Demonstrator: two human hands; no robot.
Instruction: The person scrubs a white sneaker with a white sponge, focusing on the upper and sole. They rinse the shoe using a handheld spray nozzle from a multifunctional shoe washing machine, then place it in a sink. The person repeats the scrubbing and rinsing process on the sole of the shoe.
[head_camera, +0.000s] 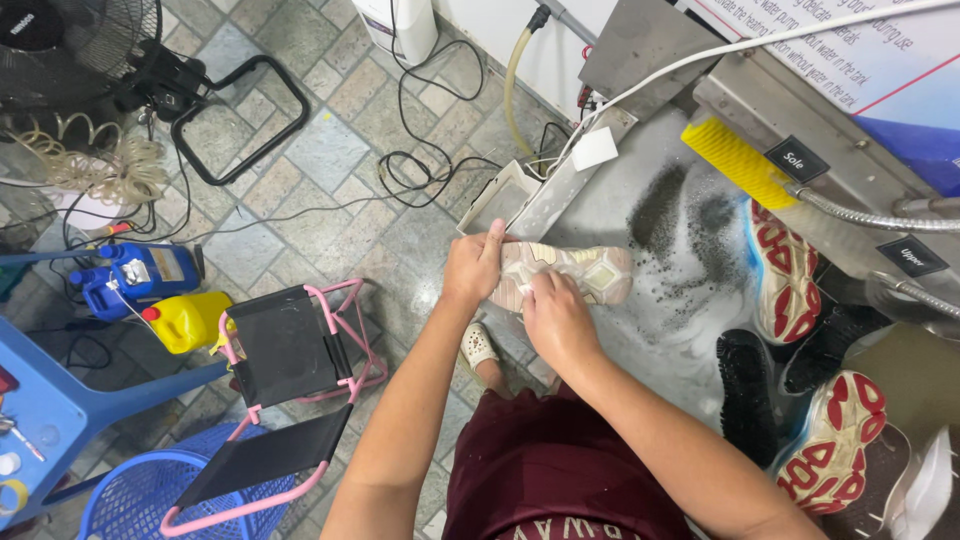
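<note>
Here, at the centre of the frame, the left hand (473, 265) clamps the heel end of a pale beige sneaker (570, 275), fingers curled round it and thumb up against the back. The right hand (558, 318) lies closed over the near side of the shoe, fingers pressed onto it; whether it holds a cloth or brush I cannot tell. The sneaker lies on its side over the wet steel wash surface (650, 170), soapy foam (690, 290) just right of its toe. To do this well, I judge the left grip should stay firm so the shoe does not slip on the suds. Further right lie red-soled sneakers (790, 270) and a yellow brush (738, 162). Lower left stands a pink folding stool (290, 350).
</note>
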